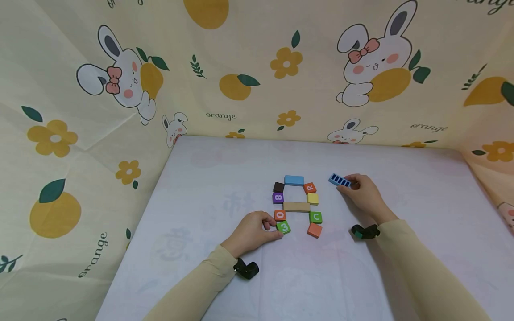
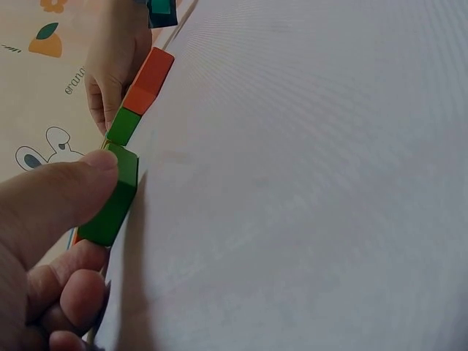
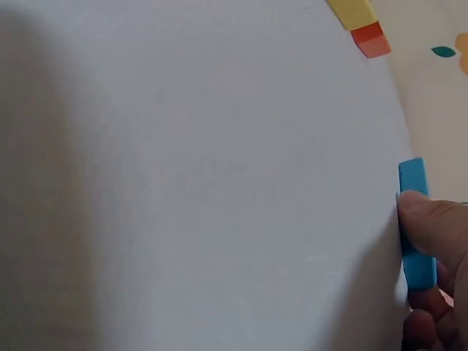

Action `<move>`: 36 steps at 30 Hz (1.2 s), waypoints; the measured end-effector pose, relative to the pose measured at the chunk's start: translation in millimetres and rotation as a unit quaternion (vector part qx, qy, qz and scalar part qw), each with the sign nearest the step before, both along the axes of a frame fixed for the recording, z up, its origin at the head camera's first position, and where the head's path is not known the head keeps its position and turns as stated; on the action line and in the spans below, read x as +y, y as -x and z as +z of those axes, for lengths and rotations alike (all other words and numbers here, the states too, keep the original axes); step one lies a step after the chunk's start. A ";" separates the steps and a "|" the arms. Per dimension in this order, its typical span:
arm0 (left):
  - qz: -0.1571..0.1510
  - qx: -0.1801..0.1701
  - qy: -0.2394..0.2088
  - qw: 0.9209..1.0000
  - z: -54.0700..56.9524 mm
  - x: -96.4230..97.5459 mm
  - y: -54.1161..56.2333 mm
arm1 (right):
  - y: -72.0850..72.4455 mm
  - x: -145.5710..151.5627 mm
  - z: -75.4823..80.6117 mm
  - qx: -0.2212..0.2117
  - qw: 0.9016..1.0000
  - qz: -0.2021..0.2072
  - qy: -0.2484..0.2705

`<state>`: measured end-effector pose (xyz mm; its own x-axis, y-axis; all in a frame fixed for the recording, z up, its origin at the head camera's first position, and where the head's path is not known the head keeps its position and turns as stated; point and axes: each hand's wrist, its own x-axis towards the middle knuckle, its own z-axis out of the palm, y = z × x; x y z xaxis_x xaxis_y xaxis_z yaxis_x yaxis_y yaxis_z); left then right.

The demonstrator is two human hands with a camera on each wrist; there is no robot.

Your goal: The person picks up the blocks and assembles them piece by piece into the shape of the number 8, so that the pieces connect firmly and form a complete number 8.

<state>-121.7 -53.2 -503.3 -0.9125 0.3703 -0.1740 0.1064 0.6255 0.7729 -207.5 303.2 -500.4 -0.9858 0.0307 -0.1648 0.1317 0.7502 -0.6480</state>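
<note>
My left hand [image 1: 250, 232] pinches a green block marked 3 [image 1: 283, 227] at the lower left of a block figure on the table. In the left wrist view the thumb lies on this green block [image 2: 117, 208], with fingertips at its lower end. Out to the right, my right hand [image 1: 368, 196] holds a blue block with dark bars [image 1: 336, 179] by its right end, apart from the figure. The right wrist view shows the thumb against that blue block's [image 3: 419, 270] side. Just above the 3 block sits an orange-red block marked 0 [image 1: 279, 215].
The figure's other blocks include a tan bar [image 1: 296, 207] across its middle, a plain blue block [image 1: 294, 180] on top, a purple block [image 1: 278, 198], a yellow block [image 1: 312, 199] and an orange-red block [image 1: 315, 230]. A patterned cloth [image 1: 257, 58] stands behind the white table [image 1: 217, 178].
</note>
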 end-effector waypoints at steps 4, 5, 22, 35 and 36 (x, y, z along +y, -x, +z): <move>-0.001 0.001 0.002 1.000 0.0 0.1 -0.1 | -3.7 -1.8 1.6 0.005 1.000 0.004 -0.013; -0.001 0.001 0.003 1.000 0.0 0.1 -0.1 | -5.3 -2.5 2.1 0.008 1.000 0.004 -0.015; 0.001 0.005 0.005 1.000 -2.4 0.3 0.3 | -69.6 -49.5 26.4 0.078 0.990 0.111 0.028; -0.003 0.014 0.000 1.000 -1.2 0.6 -0.4 | -107.2 -86.3 18.1 0.102 0.959 0.259 0.049; -0.003 0.013 0.001 1.000 -0.9 0.8 -0.7 | -108.3 -87.1 17.1 0.100 0.958 0.263 0.046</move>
<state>-121.0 -52.4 -504.2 -0.9143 0.3761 -0.1505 0.1309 0.6258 0.7689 -99.1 216.2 -483.3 -0.8732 -0.4845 0.0521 -0.3831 0.6165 -0.6878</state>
